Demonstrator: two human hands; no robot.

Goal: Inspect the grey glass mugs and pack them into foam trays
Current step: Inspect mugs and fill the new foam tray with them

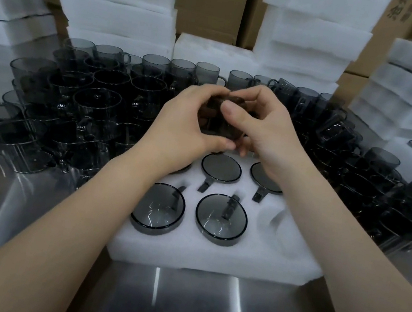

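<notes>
The steel table (174, 308) spreads beneath the grip, with stacks of white foam (110, 3) standing beyond it and loose grey mugs (96, 102) crowded to its left, its right and behind it. Directly below the grip lies the foam tray (209, 257), where the packed mugs (220, 219) sit sunk in their pockets with round faces up. The left hand (182, 124) and right hand (265, 136) both curl round one held mug (221, 123), fingers over its top and thumbs across its near side. It hangs above the tray's far row, and its long axis seems roughly upright, though the dark glass makes that hard to tell. The one empty pocket (276, 219) lies below the grip, nearer the person and to the right, so the right hand is likely the closer one for seating the mug.
</notes>
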